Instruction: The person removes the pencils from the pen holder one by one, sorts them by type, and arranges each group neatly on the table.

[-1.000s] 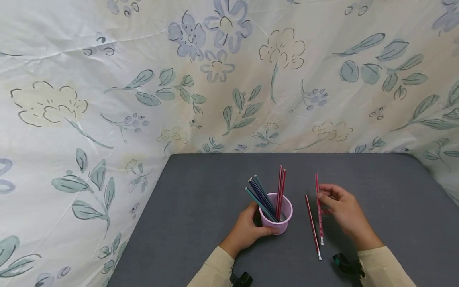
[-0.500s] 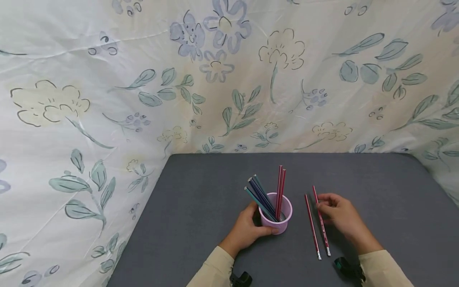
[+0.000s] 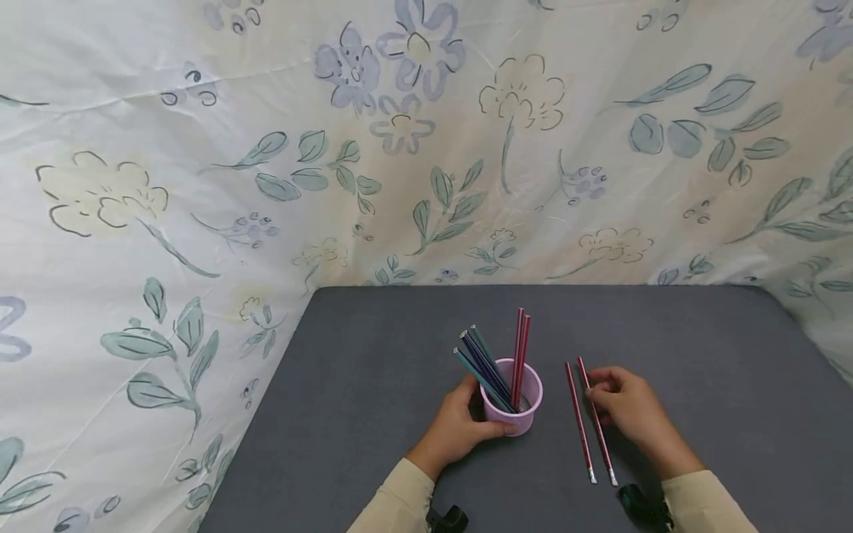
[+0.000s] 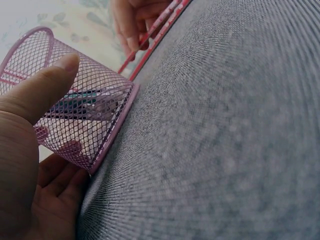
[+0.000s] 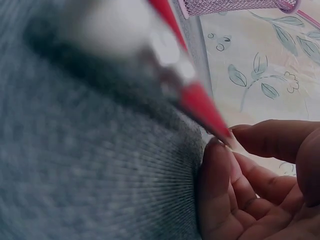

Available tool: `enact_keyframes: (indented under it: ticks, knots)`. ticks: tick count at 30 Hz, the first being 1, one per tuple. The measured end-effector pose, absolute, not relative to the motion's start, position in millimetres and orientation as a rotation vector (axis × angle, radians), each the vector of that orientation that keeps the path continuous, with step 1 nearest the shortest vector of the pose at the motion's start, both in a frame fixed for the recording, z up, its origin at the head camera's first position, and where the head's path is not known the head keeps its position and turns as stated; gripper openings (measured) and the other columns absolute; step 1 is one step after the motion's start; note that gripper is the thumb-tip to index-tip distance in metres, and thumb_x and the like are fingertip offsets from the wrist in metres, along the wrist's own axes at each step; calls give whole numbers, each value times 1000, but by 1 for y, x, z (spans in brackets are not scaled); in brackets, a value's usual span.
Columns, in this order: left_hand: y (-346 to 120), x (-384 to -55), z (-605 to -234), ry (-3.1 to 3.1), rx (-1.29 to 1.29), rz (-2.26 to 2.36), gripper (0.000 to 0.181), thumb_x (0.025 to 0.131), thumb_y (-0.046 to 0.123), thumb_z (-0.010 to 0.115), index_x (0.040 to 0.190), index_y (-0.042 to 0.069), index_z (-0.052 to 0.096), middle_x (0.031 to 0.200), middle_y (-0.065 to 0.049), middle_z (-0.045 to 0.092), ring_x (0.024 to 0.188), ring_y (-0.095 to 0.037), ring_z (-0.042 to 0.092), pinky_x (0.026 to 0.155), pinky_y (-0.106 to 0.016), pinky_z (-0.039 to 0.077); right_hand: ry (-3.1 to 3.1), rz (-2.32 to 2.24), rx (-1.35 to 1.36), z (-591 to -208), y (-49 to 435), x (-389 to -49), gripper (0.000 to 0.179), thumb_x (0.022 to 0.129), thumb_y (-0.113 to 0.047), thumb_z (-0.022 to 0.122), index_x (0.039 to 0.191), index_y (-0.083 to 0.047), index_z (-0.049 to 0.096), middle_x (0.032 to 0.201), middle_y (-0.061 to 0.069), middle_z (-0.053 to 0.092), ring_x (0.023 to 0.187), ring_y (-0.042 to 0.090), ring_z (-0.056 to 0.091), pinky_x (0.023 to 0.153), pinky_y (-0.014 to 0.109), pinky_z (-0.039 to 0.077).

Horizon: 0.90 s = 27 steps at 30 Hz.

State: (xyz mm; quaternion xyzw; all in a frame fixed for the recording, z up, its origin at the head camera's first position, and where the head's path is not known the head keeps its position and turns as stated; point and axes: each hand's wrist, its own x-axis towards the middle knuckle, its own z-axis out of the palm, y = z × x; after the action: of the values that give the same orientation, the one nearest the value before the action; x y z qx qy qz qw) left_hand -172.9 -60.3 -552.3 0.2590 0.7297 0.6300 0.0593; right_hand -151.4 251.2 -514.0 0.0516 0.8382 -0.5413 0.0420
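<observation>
My left hand (image 3: 456,423) grips a purple mesh pencil cup (image 3: 531,416), thumb on the near side. The cup stands upright on the table. Several dark blue and teal pencils (image 3: 485,374) lean left in it, and two red pencils (image 3: 521,355) rise nearly straight. My right hand (image 3: 629,407) pinches a red pencil (image 3: 603,443) between thumb and fingers, low by the table, its metal-ended eraser toward me. Left of it and almost parallel lies another red pencil (image 3: 580,422). In the right wrist view the pinched pencil (image 5: 205,110) is blurred up close.
A dark grey table (image 3: 373,348) spreads beneath everything. Behind it and on the left hangs a floral cloth (image 3: 426,200). Black wrist devices (image 3: 645,506) sit near both cuffs.
My right hand has moved the pinched red pencil down and toward me, beside the lying pencil; its eraser end has swung right. The left hand and cup have stayed put.
</observation>
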Motion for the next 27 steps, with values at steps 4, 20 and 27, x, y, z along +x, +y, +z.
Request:
enact_keyframes:
  ticks: [4,20,27]
  knots:
    - [-60,-174,-552,2207,774,1906,90,83,13,99,158,27,51,140,1,69,125,-17,66,109,-36,50,2576,-1645,181,-512,252,-152,39,105,-4,67,137,16,58,102,16,65,80,26,66,64,38,60]
    - [-61,-174,-551,2221,751,1887,90,83,16,99,158,27,52,140,3,68,127,-16,65,111,-36,48,2615,-1680,156,-512,255,-154,44,111,-18,67,140,13,58,108,18,66,88,25,69,70,35,61]
    - [-61,-173,-551,2232,759,1883,88,83,16,99,157,26,53,137,4,69,124,-16,66,109,-36,50,2671,-1749,107,-505,255,-152,48,113,-28,66,146,6,59,120,21,66,96,22,68,78,31,60]
